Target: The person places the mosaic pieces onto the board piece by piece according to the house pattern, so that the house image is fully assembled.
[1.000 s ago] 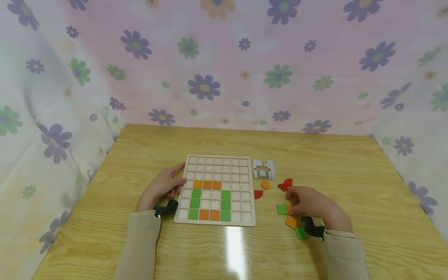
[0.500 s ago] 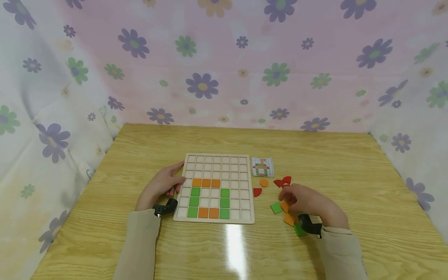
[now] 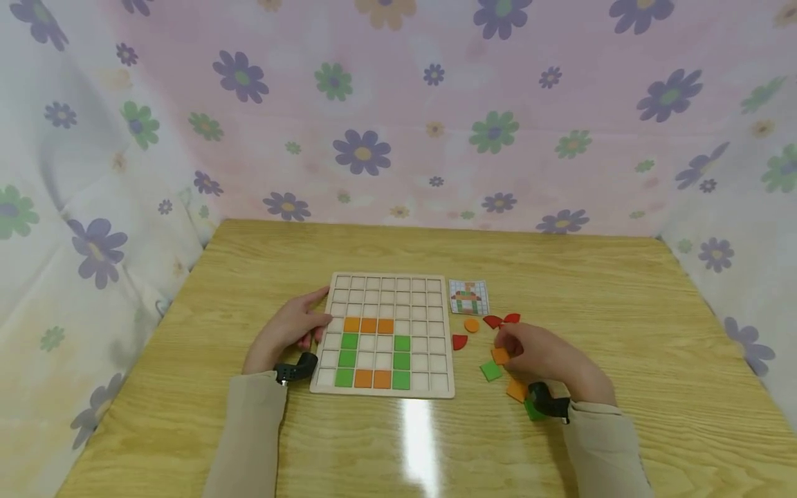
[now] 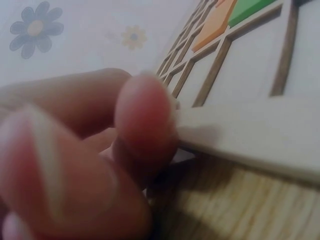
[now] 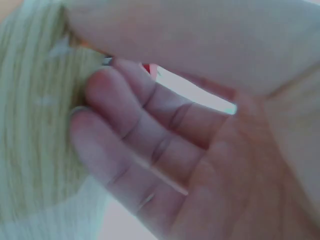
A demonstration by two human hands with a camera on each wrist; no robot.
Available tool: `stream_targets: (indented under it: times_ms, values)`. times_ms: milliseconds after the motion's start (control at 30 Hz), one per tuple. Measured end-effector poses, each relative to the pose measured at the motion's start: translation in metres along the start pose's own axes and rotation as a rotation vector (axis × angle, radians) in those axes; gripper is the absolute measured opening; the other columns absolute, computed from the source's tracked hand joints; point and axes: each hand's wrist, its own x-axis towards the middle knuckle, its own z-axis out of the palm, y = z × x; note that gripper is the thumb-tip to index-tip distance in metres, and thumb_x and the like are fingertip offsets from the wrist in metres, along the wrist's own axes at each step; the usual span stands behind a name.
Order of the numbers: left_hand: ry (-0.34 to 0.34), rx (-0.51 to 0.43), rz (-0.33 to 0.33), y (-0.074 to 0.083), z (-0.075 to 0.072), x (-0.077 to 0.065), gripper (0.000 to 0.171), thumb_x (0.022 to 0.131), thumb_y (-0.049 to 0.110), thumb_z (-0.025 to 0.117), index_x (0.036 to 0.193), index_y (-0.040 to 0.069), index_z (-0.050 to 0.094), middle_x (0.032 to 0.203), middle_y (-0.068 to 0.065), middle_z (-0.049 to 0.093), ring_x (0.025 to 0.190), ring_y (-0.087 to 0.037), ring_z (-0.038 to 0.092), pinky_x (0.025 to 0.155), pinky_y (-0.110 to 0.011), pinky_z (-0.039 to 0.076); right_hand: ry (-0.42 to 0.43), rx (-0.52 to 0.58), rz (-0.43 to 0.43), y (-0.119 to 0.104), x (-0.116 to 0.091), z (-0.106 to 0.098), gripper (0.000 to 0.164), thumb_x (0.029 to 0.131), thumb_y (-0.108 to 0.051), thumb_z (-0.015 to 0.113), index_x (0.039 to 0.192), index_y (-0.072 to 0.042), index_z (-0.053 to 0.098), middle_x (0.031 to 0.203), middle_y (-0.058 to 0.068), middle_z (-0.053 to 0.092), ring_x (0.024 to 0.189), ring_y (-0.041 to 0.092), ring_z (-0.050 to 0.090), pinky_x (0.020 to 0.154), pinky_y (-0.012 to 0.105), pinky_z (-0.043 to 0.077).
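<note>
In the head view a pale wooden grid board (image 3: 429,394) lies on the table, with several orange and green square tiles set in its cells. My left hand (image 3: 291,328) rests at the board's left edge; a fingertip touches its rim in the left wrist view. To the right, my right hand (image 3: 542,353) pinches an orange square tile (image 3: 500,355) between thumb and finger, low over the table. A green square tile (image 3: 491,371) lies just below it. Another orange square tile (image 3: 516,390) and a green one (image 3: 533,410) lie under the right wrist, partly hidden.
A small pattern card (image 3: 470,297) lies by the board's upper right corner. Nearby are an orange round piece (image 3: 472,325) and a red quarter-circle (image 3: 459,342). More red pieces (image 3: 492,321) lie beyond the right hand. Flowered cloth (image 3: 411,117) stands behind the table.
My right hand has shifted slightly left, and the orange square tile has come with its fingertips, away from the other tiles. The green tile has turned and slid left. My left hand stays put.
</note>
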Motion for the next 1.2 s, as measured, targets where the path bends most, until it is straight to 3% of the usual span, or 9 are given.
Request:
stream_targets:
  times_ms: [433, 967, 1200]
  values:
    - [-0.003, -0.011, 0.026, 0.0013, -0.0017, -0.0003, 0.062, 0.087, 0.02, 0.057, 0.141, 0.027, 0.026, 0.055, -0.013, 0.054, 0.035, -0.014, 0.038, 0.036, -0.026, 0.036, 0.022, 0.004, 0.008, -0.0059, 0.0041, -0.0005, 0.023, 0.076, -0.006, 0.066, 0.096, -0.012, 0.057, 0.079, -0.001, 0.05, 0.072, 0.016, 0.044, 0.065, 0.031, 0.039]
    - [-0.01, -0.012, 0.015, -0.0016, 0.0013, -0.0009, 0.063, 0.086, 0.019, 0.057, 0.14, 0.029, 0.027, 0.054, -0.014, 0.054, 0.034, -0.014, 0.037, 0.035, -0.026, 0.035, 0.032, 0.061, 0.057, -0.0041, 0.0038, 0.0046, 0.022, 0.075, -0.006, 0.067, 0.093, -0.013, 0.055, 0.079, -0.001, 0.052, 0.071, 0.017, 0.046, 0.064, 0.031, 0.04]
    - [-0.007, -0.009, 0.009, -0.0019, 0.0011, -0.0003, 0.062, 0.087, 0.02, 0.057, 0.14, 0.03, 0.027, 0.054, -0.015, 0.054, 0.034, -0.014, 0.036, 0.035, -0.026, 0.035, 0.034, 0.053, 0.026, -0.0045, 0.005, 0.0067, 0.015, 0.08, -0.011, 0.065, 0.087, -0.016, 0.053, 0.078, -0.003, 0.053, 0.072, 0.015, 0.048, 0.066, 0.032, 0.04]
